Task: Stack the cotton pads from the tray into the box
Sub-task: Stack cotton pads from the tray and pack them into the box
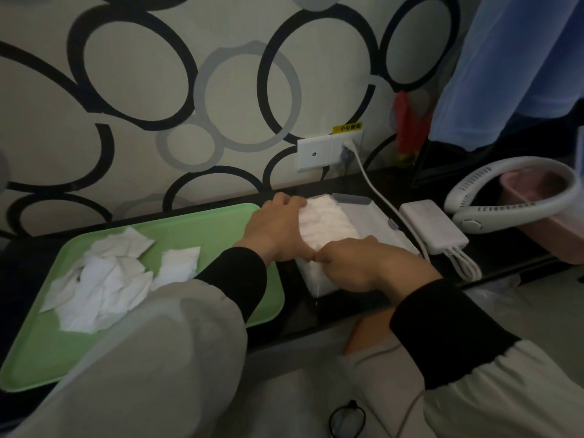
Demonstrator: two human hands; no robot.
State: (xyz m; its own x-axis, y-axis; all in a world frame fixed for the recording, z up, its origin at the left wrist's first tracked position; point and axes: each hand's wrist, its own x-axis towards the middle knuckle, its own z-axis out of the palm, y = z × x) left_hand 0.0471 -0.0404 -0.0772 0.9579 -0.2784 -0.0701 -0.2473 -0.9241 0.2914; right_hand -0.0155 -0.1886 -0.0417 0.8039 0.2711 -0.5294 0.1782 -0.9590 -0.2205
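From the head camera, the box stands on the dark table just to the right of the green tray, with its lid lying open on the far right side. A packed row of cotton pads fills the box. The left hand lies along the row's left side, and its fingers curl over the far end. The right hand clamps the near end with curled fingers. The thumbs almost meet, so both hands grip the row. This looks like the step of squaring and compacting what is already stacked. A heap of loose pads lies on the tray's left part, so the task seems partly done. The next move probably calls for one hand to let go, reach left, gather a few pads flat and slot them into the row without tipping it.
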